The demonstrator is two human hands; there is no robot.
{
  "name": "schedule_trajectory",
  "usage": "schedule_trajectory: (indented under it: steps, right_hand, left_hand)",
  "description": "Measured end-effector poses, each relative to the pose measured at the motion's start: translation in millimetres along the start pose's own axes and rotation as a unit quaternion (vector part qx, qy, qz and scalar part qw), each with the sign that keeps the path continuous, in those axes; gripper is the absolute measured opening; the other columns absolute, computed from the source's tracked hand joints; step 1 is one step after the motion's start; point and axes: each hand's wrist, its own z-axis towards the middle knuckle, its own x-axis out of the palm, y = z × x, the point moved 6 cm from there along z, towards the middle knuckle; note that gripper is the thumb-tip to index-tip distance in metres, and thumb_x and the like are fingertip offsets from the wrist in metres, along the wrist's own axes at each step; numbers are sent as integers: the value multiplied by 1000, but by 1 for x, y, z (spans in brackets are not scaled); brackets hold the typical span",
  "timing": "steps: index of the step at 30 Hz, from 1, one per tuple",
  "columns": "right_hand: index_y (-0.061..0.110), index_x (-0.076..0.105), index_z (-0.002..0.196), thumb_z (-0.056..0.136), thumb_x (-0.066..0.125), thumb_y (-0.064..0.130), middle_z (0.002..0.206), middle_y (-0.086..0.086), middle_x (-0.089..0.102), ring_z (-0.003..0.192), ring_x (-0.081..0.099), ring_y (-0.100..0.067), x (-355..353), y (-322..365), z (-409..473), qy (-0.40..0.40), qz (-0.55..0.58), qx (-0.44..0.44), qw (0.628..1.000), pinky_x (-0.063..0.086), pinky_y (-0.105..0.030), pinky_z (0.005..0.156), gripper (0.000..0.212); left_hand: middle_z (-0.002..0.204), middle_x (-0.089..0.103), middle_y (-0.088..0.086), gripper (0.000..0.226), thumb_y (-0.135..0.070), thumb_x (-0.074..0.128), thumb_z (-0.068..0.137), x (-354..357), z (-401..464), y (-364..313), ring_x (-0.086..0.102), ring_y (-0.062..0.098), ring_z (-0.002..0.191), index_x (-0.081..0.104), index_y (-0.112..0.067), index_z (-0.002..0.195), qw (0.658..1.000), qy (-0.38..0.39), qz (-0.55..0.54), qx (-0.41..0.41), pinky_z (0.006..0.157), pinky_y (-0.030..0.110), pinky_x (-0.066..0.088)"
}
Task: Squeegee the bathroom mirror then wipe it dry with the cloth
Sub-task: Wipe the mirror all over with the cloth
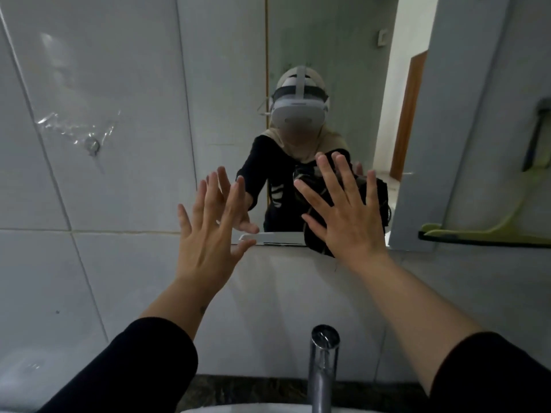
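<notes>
The bathroom mirror [328,40] hangs on the tiled wall ahead and reflects a person wearing a headset. My right hand [348,213] lies flat with fingers spread on a black cloth [316,238], pressing it against the mirror's lower part; the cloth hangs a little below the bottom edge. My left hand [208,234] is open with fingers apart at the mirror's lower left corner, holding nothing. A green squeegee [477,232] with a black blade rests against the wall to the right of the mirror, out of both hands.
A chrome tap [323,368] rises from the sink rim [268,409] directly below my arms, on a dark stone counter [253,389]. A clear stick-on hook [92,146] sits on the left wall tiles. The reflection shows a wooden door.
</notes>
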Motion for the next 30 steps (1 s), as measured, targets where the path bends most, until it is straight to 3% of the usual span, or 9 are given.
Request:
schedule_trajectory:
  steps: [5, 12, 16, 19, 22, 24, 27, 30]
  right_hand:
    - [40, -8, 148, 94, 26, 56, 160, -7, 0, 147, 1, -29, 8, -44, -29, 5, 4, 51, 999, -5, -58, 112, 66]
    - [36, 4, 150, 94, 31, 52, 159, -7, -1, 147, 0, -29, 26, -93, -83, -4, 33, 123, 992, -1, -62, 110, 64]
    - [40, -6, 149, 93, 33, 53, 160, -2, -15, 147, -1, -28, 42, -97, -109, -15, 9, 80, 997, -2, -62, 111, 69]
    - [40, -6, 149, 94, 37, 51, 159, 1, -20, 147, -7, -24, 50, -91, -121, -31, -15, 25, 999, -5, -58, 113, 71]
    - [39, -5, 149, 94, 37, 48, 159, 2, -19, 147, -9, -23, 51, -87, -123, -37, -17, 45, 998, -3, -60, 112, 69]
    - [38, -3, 149, 94, 37, 47, 160, 1, -16, 147, -7, -24, 49, -81, -118, -35, -15, 55, 998, -2, -61, 112, 69]
    - [38, 0, 150, 96, 40, 46, 160, -3, 6, 147, 5, -26, 45, -58, -104, -52, -31, 12, 998, -2, -59, 112, 68]
    - [38, 16, 149, 98, 42, 44, 157, -6, 25, 144, 23, -29, 37, -24, -84, -87, -32, -46, 995, 7, -58, 113, 58]
  left_hand:
    - [158, -19, 5, 99, -56, 59, 79, 12, 2, -15, -10, 28, 147, 0, -26, 153, 999, 8, 34, 26, 113, 64, 12]
    - [160, -13, 11, 93, -48, 61, 82, 23, 3, -14, -8, 29, 147, 5, -24, 153, 998, -15, 55, 32, 113, 64, 13]
    - [160, -12, 11, 92, -48, 61, 84, 26, 4, -10, -9, 27, 147, 5, -24, 153, 997, -28, 54, 44, 114, 62, 10]
    - [160, -12, 9, 84, -57, 49, 88, 26, 3, -10, -11, 24, 147, 5, -25, 153, 997, -38, 44, 46, 115, 60, 8]
    - [160, -12, 8, 84, -60, 44, 86, 26, 3, -11, -11, 24, 147, 4, -27, 153, 998, -35, 36, 41, 115, 61, 8]
    - [160, -12, 8, 84, -58, 44, 85, 25, 3, -11, -9, 26, 147, 4, -28, 152, 998, -29, 32, 40, 114, 64, 8]
    - [160, -12, 6, 83, -56, 48, 87, 24, 2, -8, -10, 24, 147, 4, -29, 152, 998, -26, 34, 43, 113, 65, 6]
    - [160, -12, 3, 83, -54, 49, 88, 23, -4, 0, -11, 22, 147, 4, -28, 152, 998, -28, 36, 40, 113, 66, 6]
